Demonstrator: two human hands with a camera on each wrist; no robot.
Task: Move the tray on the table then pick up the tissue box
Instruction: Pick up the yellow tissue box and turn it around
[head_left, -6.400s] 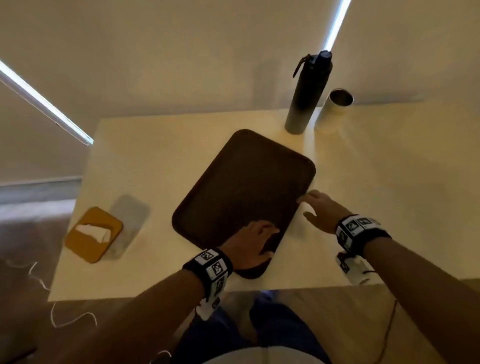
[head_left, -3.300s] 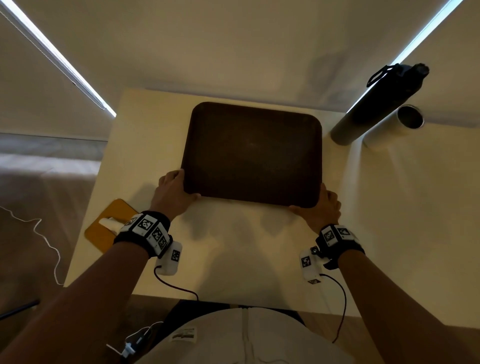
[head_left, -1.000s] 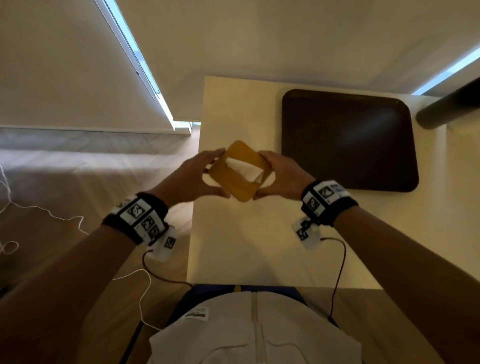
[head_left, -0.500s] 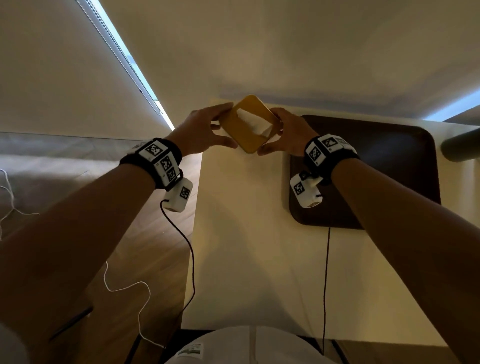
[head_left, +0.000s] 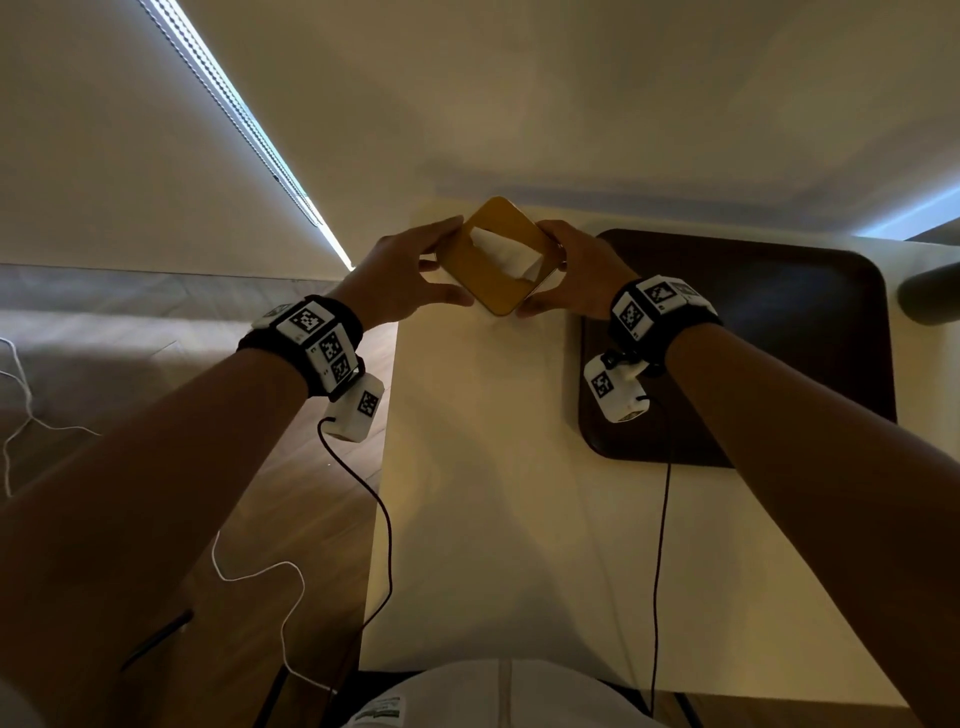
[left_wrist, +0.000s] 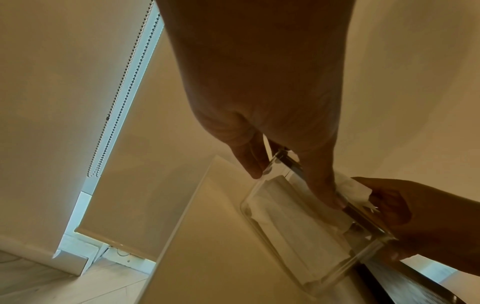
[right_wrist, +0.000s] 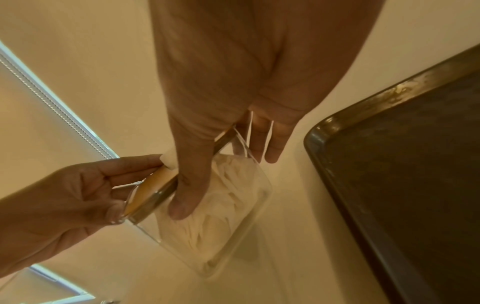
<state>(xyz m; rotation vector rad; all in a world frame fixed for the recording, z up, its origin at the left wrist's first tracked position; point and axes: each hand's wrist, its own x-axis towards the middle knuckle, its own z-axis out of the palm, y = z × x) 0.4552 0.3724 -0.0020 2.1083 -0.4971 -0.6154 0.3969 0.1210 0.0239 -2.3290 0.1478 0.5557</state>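
The tissue box (head_left: 496, 260) has a clear body, a yellow wooden lid and white tissue poking through the slot. It hangs above the far left corner of the cream table (head_left: 493, 493), turned corner-on. My left hand (head_left: 410, 275) grips its left side and my right hand (head_left: 574, 273) grips its right side. The left wrist view shows the clear box (left_wrist: 298, 232) from below with my thumb and fingers pinching the lid edge. In the right wrist view the box (right_wrist: 218, 211) is held the same way. The dark brown tray (head_left: 779, 332) lies flat on the table to the right.
A dark bottle (head_left: 930, 291) stands at the far right edge of view beyond the tray. The table's left edge drops to a wooden floor (head_left: 249, 545) with white cables. A roller blind with a bead chain (left_wrist: 122, 86) hangs on the left wall.
Both hands took the tissue box from the table's left side and raised it forward toward the far left corner. Before that they slid the tray square and back.
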